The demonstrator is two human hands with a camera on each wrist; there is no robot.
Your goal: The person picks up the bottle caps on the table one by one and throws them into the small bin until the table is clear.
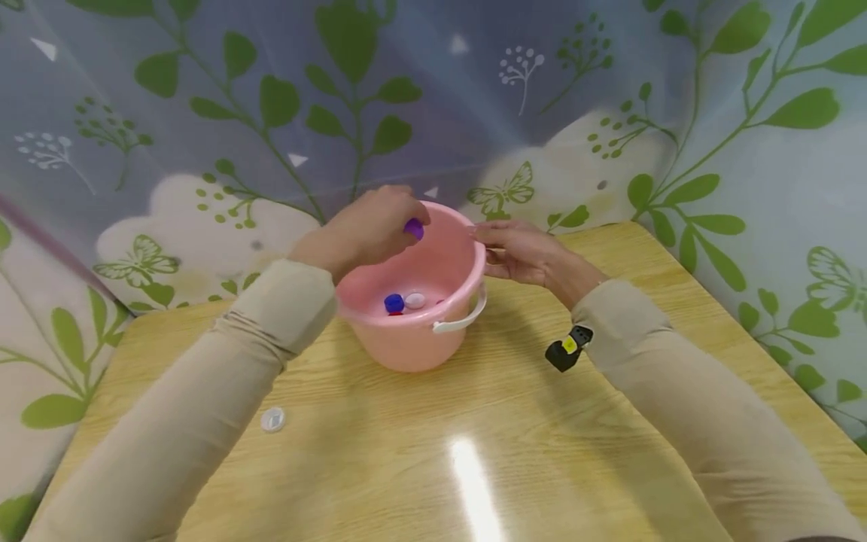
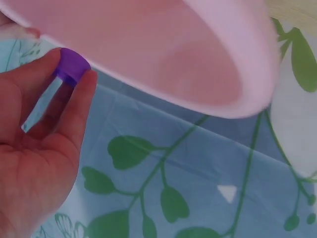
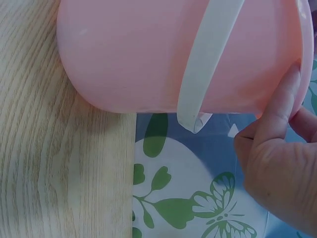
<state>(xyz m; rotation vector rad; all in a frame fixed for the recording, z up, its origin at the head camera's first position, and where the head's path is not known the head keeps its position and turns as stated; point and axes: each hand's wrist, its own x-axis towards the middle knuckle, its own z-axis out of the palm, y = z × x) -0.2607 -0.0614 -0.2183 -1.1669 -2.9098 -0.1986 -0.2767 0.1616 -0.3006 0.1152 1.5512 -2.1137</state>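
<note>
My left hand [image 1: 375, 226] pinches a purple bottle cap [image 2: 74, 65] between thumb and fingers. It is held over the far rim of a pink bucket [image 1: 409, 350], whose mouth spreads beside the cap in the left wrist view. My right hand [image 1: 521, 254] grips the bucket's rim at the right side, as the right wrist view shows with the fingers [image 3: 282, 101] against it. Inside the bucket lie a blue cap [image 1: 393, 303], a white cap [image 1: 415, 301] and some red bits, partly hidden by the near wall.
A white cap [image 1: 273, 419] lies on the wooden table [image 1: 379, 467], left of the bucket. The bucket's white handle [image 1: 463, 320] hangs down its near right side. Patterned cloth [image 1: 433, 98] with green leaves stands behind the table and at both sides.
</note>
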